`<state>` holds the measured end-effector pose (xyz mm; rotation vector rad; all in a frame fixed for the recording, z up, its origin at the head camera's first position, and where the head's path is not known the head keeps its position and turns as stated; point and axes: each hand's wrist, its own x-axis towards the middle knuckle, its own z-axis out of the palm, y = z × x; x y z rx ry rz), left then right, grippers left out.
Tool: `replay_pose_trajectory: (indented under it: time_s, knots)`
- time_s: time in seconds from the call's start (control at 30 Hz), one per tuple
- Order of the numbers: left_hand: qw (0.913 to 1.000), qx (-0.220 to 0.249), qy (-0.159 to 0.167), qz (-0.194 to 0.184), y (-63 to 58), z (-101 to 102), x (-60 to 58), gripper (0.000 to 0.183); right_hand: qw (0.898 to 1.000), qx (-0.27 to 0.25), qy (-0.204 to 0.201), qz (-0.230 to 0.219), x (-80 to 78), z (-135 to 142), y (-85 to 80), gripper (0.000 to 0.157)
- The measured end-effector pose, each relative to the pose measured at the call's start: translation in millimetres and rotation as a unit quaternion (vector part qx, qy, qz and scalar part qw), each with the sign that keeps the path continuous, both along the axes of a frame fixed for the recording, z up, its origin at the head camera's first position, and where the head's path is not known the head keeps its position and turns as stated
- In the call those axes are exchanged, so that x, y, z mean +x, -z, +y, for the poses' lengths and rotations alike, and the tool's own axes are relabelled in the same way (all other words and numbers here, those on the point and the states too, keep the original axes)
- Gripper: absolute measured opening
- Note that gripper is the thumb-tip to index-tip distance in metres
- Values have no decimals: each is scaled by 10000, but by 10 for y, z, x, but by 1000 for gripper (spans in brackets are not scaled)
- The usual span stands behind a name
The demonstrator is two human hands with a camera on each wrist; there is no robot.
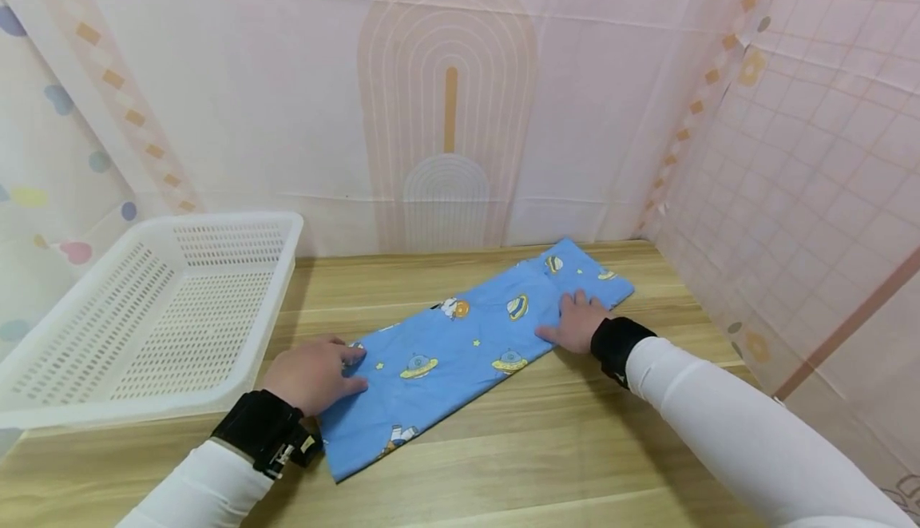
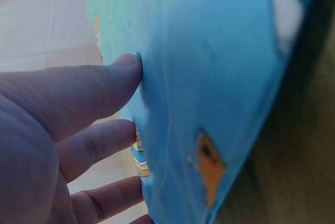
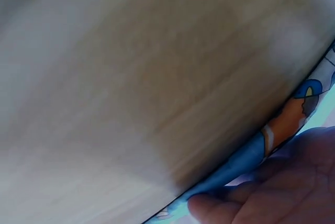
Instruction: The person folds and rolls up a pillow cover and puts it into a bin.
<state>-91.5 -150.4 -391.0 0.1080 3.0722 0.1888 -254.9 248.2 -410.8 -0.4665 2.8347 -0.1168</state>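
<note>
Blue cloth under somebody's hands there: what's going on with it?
Someone in white sleeves is handling the blue cloth bare-handed. It lies in a long strip, slanting across the table. The left grip touches the cloth near its closer end, thumb and fingers apart. The right grip rests on it toward the farther end, at the right. A white basket stands to the left, apart from the cloth.
</note>
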Motion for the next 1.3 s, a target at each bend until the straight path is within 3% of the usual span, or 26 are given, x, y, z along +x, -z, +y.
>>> replay_pose_trajectory:
  time_s: [0.27, 0.63, 0.9, 1.0, 1.2, 1.3]
  knots:
    - [9999, 62, -49, 89, -14, 20, 9, 37, 9998, 46, -109, -139, -77, 8, -60, 100]
    - [9969, 754, 102, -173, -21, 47, -14, 21, 9992, -164, -362, -62, -230, 86, 9, 103]
    - [9963, 832, 72, -190, -21, 79, -30, 21, 9990, -35, -415, 182, -312, 106, 116, 100]
    - [9963, 843, 58, -169, -10, 84, -43, 22, 9966, 80, -596, 560, -170, -13, 18, 92]
    - [9941, 1048, -131, -242, -12, 61, -69, 39, 9808, -292, -1481, 1238, 444, -542, -339, 44]
    - [9918, 1182, -292, -385, -5, 43, -101, 47, 9707, -643, -1961, 1228, 726, -802, -372, 30]
